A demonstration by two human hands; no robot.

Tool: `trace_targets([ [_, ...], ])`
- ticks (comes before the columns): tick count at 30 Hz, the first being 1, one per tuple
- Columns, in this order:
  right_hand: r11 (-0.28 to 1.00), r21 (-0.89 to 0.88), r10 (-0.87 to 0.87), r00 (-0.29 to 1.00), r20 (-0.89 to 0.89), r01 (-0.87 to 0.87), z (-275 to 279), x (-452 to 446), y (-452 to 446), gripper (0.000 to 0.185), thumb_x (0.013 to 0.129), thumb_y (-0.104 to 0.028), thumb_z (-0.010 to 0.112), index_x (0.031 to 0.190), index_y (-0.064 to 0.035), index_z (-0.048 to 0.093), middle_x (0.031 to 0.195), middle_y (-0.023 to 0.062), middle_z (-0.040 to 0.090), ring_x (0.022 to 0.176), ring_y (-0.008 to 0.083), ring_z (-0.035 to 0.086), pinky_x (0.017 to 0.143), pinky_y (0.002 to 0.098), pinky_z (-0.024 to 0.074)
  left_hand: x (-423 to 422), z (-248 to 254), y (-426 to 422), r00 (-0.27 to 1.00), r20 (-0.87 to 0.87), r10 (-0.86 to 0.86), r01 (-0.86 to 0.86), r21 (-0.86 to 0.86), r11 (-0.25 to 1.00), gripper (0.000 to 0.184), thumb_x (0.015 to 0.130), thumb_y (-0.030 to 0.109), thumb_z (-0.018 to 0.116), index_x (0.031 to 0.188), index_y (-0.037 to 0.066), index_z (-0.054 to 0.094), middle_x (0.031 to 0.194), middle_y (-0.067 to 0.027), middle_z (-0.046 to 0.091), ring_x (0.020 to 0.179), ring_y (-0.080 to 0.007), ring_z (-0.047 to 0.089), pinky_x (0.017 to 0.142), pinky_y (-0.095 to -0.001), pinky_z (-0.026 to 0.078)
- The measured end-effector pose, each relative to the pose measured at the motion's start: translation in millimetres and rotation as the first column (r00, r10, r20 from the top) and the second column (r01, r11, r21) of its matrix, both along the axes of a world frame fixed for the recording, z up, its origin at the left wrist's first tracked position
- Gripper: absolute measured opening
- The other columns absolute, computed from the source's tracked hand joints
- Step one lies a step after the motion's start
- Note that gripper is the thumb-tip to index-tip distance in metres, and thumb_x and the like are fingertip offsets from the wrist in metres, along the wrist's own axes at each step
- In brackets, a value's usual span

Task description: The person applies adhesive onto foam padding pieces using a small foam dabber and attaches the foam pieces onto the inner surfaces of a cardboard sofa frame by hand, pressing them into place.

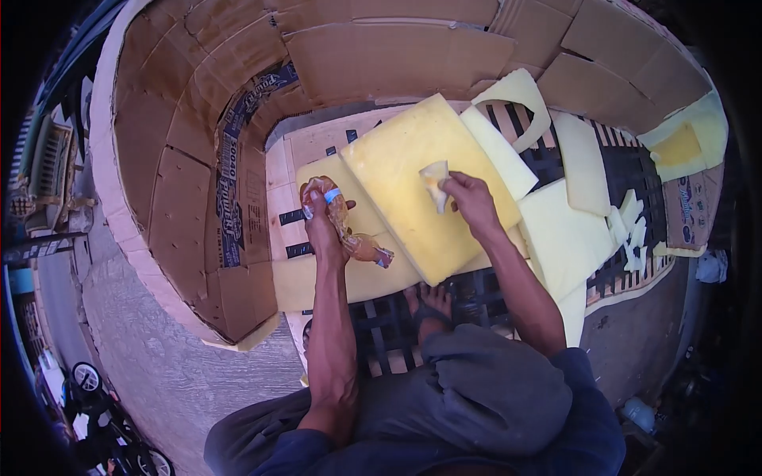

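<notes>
My left hand (324,226) is closed around a clear plastic bag with amber contents (361,247), its twisted end hanging toward the lower right. In my right hand (474,200) a small pale foam scrap (436,184), stained yellowish, is pinched between fingers and thumb. The scrap is over a large yellow foam sheet (413,210); whether it touches the surface I cannot tell. Beneath that sheet and to its left lies a flatter tan foam sheet (341,284). A bare foot in a sandal (431,305) rests just below the yellow sheet's lower corner.
A curved cardboard-lined frame (397,55) wraps around the far side and left. Black webbing straps (389,325) cross the wooden base. Foam offcuts (571,230) are strewn at the right, including a piece with a rounded cutout (524,103). A small wheeled vehicle (99,420) stands at lower left.
</notes>
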State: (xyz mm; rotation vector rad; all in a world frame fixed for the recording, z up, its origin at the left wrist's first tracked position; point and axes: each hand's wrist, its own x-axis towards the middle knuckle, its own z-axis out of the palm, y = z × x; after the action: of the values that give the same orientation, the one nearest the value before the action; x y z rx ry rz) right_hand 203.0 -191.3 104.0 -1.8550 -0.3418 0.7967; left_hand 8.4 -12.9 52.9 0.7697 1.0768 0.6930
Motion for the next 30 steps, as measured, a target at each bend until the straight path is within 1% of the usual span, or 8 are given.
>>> trace_targets([
  [6, 0.924, -0.344, 0.032, 0.866, 0.499, 0.164, -27, 89, 24, 0.039, 0.085, -0.032, 0.064, 0.112, -0.0051, 0.074, 0.094, 0.0212, 0.073, 0.088, 0.0395, 0.071, 0.08, 0.0456, 0.0546, -6, -33, -27, 0.944, 0.275, -0.181, 0.289, -0.425, 0.858, 0.055, 0.103, 0.055, 0.045, 0.14, 0.015, 0.05, 0.125, -0.0099, 0.068, 0.05, -0.0087, 0.035, 0.046, -0.0254, 0.036],
  [12, 0.785, -0.359, 0.596, 0.461, 0.657, -0.504, -33, -59, -7, 0.031, 0.078, -0.021, 0.072, 0.106, -0.0067, 0.076, 0.087, 0.0116, 0.065, 0.088, 0.029, 0.066, 0.079, 0.043, 0.055, -10, -41, -12, 0.942, 0.251, -0.222, 0.31, -0.404, 0.861, 0.055, 0.102, 0.058, 0.045, 0.131, 0.012, 0.053, 0.114, -0.0131, 0.069, 0.049, -0.0076, 0.037, 0.044, -0.0232, 0.035],
  [14, 0.803, -0.298, 0.565, 0.502, 0.655, -0.516, -24, -44, -11, 0.031, 0.08, -0.022, 0.071, 0.107, -0.0076, 0.076, 0.087, 0.0115, 0.065, 0.089, 0.0298, 0.065, 0.079, 0.0425, 0.0548, -13, -45, -9, 0.939, 0.242, -0.245, 0.326, -0.399, 0.857, 0.056, 0.102, 0.059, 0.044, 0.128, 0.011, 0.054, 0.11, -0.0133, 0.07, 0.049, -0.0075, 0.038, 0.043, -0.023, 0.035],
  [16, 0.962, -0.219, 0.272, 0.676, 0.685, -0.165, -15, 3, -1, 0.031, 0.082, -0.023, 0.069, 0.108, -0.0075, 0.075, 0.089, 0.0118, 0.066, 0.088, 0.0314, 0.065, 0.078, 0.0437, 0.0539, -11, -38, -11, 0.941, 0.223, -0.257, 0.327, -0.388, 0.862, 0.056, 0.102, 0.06, 0.044, 0.124, 0.01, 0.056, 0.102, -0.0115, 0.071, 0.049, -0.0073, 0.04, 0.043, -0.0231, 0.035],
  [18, 0.952, -0.253, 0.133, 0.51, 0.85, 0.173, -13, 61, 6, 0.031, 0.083, -0.022, 0.068, 0.109, -0.0061, 0.073, 0.091, 0.0134, 0.065, 0.088, 0.0331, 0.064, 0.077, 0.046, 0.0529, -8, -38, -15, 0.944, 0.213, -0.251, 0.318, -0.399, 0.86, 0.056, 0.102, 0.06, 0.044, 0.124, 0.01, 0.057, 0.102, -0.0113, 0.071, 0.049, -0.0076, 0.04, 0.044, -0.0233, 0.035],
  [21, 0.906, -0.387, 0.216, 0.597, 0.773, 0.172, -35, 76, 6, 0.029, 0.083, -0.019, 0.067, 0.108, -0.0038, 0.072, 0.091, 0.0146, 0.064, 0.088, 0.034, 0.063, 0.076, 0.0475, 0.0522, -5, -36, -24, 0.955, 0.189, -0.23, 0.289, -0.411, 0.864, 0.055, 0.101, 0.06, 0.046, 0.125, 0.012, 0.057, 0.101, -0.0114, 0.072, 0.049, -0.0084, 0.041, 0.044, -0.024, 0.035],
  [28, 0.802, -0.3, 0.572, 0.52, 0.634, -0.516, -23, -70, -34, 0.03, 0.079, -0.019, 0.07, 0.105, -0.006, 0.074, 0.086, 0.0101, 0.064, 0.085, 0.0298, 0.065, 0.073, 0.0425, 0.0556, -12, -37, -17, 0.967, 0.103, -0.232, 0.253, -0.343, 0.905, 0.055, 0.1, 0.061, 0.048, 0.127, 0.014, 0.057, 0.094, -0.0136, 0.071, 0.05, -0.0117, 0.045, 0.045, -0.027, 0.037],
  [30, 0.859, -0.257, 0.501, 0.621, 0.603, -0.444, -14, -82, -37, 0.031, 0.083, -0.024, 0.069, 0.107, -0.0068, 0.075, 0.082, 0.0106, 0.065, 0.079, 0.0257, 0.066, 0.073, 0.0394, 0.0555, -12, -17, -12, 0.997, 0.003, -0.072, 0.07, -0.278, 0.958, 0.053, 0.101, 0.062, 0.044, 0.11, 0.014, 0.062, 0.073, -0.0082, 0.063, 0.049, -0.0133, 0.046, 0.045, -0.0283, 0.038],
])
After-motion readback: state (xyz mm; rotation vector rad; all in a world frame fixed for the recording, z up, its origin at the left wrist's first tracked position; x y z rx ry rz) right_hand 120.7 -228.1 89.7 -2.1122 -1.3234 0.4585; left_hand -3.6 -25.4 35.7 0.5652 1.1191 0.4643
